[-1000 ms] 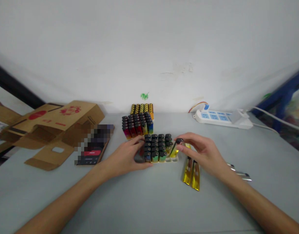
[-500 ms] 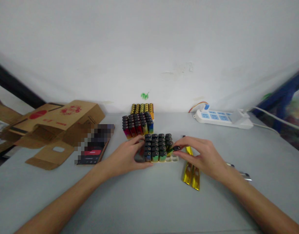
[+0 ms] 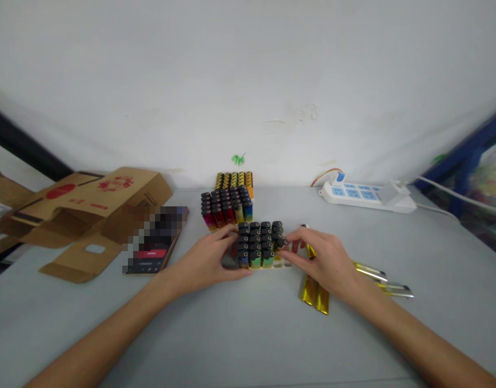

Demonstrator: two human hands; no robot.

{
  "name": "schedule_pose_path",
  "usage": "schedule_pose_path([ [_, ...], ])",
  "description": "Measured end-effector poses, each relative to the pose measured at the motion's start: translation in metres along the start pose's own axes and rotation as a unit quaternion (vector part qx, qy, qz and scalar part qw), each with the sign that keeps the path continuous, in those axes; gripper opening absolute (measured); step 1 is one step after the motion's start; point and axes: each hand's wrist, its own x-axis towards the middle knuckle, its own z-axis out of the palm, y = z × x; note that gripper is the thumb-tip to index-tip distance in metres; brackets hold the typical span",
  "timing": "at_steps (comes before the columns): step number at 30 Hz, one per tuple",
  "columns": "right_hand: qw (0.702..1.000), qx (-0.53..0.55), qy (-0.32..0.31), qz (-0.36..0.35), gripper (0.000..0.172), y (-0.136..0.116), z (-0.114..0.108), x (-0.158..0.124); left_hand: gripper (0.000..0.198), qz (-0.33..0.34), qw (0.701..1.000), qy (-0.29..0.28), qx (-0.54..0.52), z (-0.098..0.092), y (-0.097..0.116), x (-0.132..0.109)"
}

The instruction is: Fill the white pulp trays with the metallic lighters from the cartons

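One lighter (image 3: pixel 282 243), pinched by right fingers (image 3: pixel 300 234), is now drawn against black-capped rows (image 3: pixel 255 240) braced by wide-spread left fingers (image 3: pixel 226 231); its slotting seems nearly done.

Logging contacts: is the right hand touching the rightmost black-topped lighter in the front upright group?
Touching: the head view shows the right hand pinching the lighter near its black top.

Single head-worn camera: I look forward and down from the near side of the grey tabletop (image 3: pixel 215 334), facing the white wall (image 3: pixel 248 86). Wide view; left hand (image 3: pixel 207 257) and right hand (image 3: pixel 323 260) mid-frame, fairly near.
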Motion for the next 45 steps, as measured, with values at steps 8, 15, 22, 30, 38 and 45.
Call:
schedule_pose_path([
  [8, 0.995, -0.063, -0.077, 0.009, 0.03, 0.002, -0.016, 0.007, 0.045, -0.001, 1.0, 0.007, 0.007, 0.0, -0.001, 0.0],
  [15, 0.978, -0.133, -0.069, 0.145, 0.031, 0.038, -0.043, 0.0, 0.044, -0.006, 1.0, 0.002, 0.023, -0.001, -0.001, -0.001],
  [22, 0.973, -0.121, -0.114, 0.161, 0.025, 0.044, -0.027, -0.003, 0.045, -0.013, 1.0, -0.005, 0.021, -0.001, -0.001, -0.001],
  [30, 0.987, 0.012, -0.036, 0.157, 0.016, 0.036, -0.032, -0.002, 0.043, -0.013, 1.0, -0.002, 0.004, -0.002, 0.001, 0.0],
  [38, 0.968, 0.163, -0.004, 0.191, 0.029, 0.026, -0.028, 0.003, 0.044, -0.016, 1.0, 0.002, 0.015, -0.001, 0.0, -0.001],
  [45, 0.964, 0.164, 0.063, 0.197, 0.055, 0.018, -0.024, 0.007, 0.045, -0.011, 1.0, -0.002, 0.021, 0.0, 0.0, -0.001],
])
